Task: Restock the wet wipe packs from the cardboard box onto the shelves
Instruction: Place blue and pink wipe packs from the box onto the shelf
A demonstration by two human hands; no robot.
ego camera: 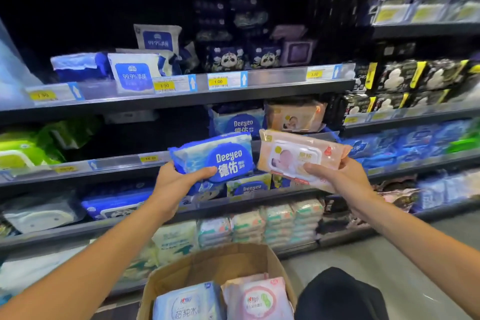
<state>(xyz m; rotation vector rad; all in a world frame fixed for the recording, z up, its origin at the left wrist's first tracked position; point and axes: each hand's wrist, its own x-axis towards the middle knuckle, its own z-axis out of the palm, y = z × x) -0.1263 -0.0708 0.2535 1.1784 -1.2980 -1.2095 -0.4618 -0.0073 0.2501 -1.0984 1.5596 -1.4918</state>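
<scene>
Two packs held up, shelf-facing.
Cardboard box (pixel 215 265) low, packs inside. Left hand (pixel 179 184) grips blue Deeyeo pack (pixel 215 156); right hand (pixel 340 179) grips pink pack (pixel 301 154), both before the shelves (pixel 181 96).

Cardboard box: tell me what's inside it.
The cardboard box holds a light blue wipe pack on the left and a pink wipe pack beside it. Anything beneath them is covered, and the box's near end is out of frame.
</scene>
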